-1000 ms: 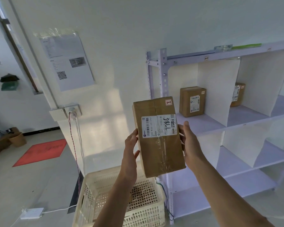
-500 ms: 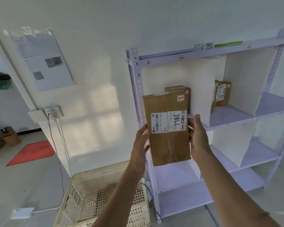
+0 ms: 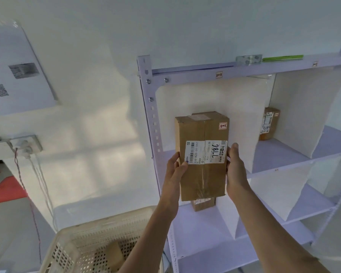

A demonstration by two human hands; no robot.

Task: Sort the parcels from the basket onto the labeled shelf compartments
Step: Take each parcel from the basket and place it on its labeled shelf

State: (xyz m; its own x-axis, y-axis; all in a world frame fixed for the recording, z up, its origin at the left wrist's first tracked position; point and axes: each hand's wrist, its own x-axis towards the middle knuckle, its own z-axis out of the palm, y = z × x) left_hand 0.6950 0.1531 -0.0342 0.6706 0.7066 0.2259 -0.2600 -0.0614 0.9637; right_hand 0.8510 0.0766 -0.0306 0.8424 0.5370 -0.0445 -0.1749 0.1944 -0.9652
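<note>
I hold a tall brown cardboard parcel [image 3: 202, 133] upright, its white label reading 7786 and a small red sticker at its top right. My left hand [image 3: 175, 170] grips its left edge and my right hand [image 3: 234, 168] its right edge. The parcel is in front of the top-left compartment of the lilac shelf [image 3: 195, 74], and a matching red sticker marks the rail above. Another brown parcel [image 3: 209, 113] peeks out behind it. The cream plastic basket [image 3: 83, 233] stands at the lower left with a brown parcel [image 3: 114, 255] inside.
A parcel [image 3: 269, 123] stands in the next top compartment to the right, behind a white divider [image 3: 246, 119]. Another parcel [image 3: 203, 204] shows below my held one on the middle level. A wall socket with cables [image 3: 26, 146] is left of the shelf.
My hands carried the parcel rightward and up toward the top-left compartment. My view swung closer to the shelf, so the basket slid toward the lower left.
</note>
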